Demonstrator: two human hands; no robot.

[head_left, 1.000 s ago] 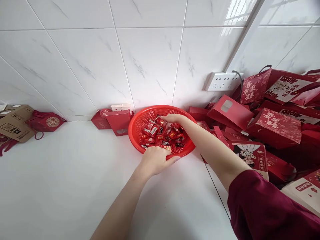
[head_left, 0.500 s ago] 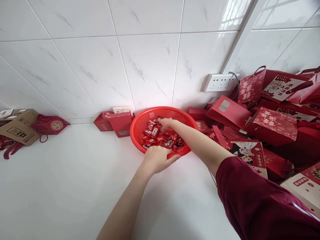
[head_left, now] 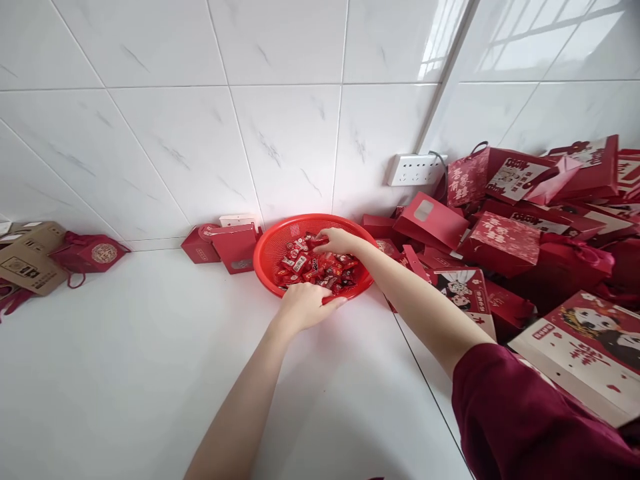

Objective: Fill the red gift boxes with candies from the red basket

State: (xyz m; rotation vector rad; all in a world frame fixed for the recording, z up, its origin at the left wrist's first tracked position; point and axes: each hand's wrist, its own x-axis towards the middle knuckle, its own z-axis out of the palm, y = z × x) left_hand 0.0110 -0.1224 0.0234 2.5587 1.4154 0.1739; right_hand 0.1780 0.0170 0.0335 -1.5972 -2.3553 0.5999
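Note:
A red plastic colander basket (head_left: 265, 257) stands against the tiled wall, holding a heap of small red-wrapped candies (head_left: 320, 267). My left hand (head_left: 303, 308) grips its near rim, with the thumb lying along the outside and the fingers over the edge. Inside the basket, my right hand (head_left: 336, 241) is over the far side of the candies. Its thumb and forefinger are apart, with the fingertips at the wrapped pieces; I see no candy clearly held in it.
Red gift boxes (head_left: 505, 240) lie piled along the right side, below a white power strip (head_left: 416, 170). Small red boxes (head_left: 235, 248) stand left of the basket. A brown carton (head_left: 35, 260) and a red pouch-like box (head_left: 95, 252) are at far left.
The view has shifted slightly, showing more of the right-hand box pile. My right hand has lifted a little and its fingers have come into view above the candies. My left hand keeps the rim.

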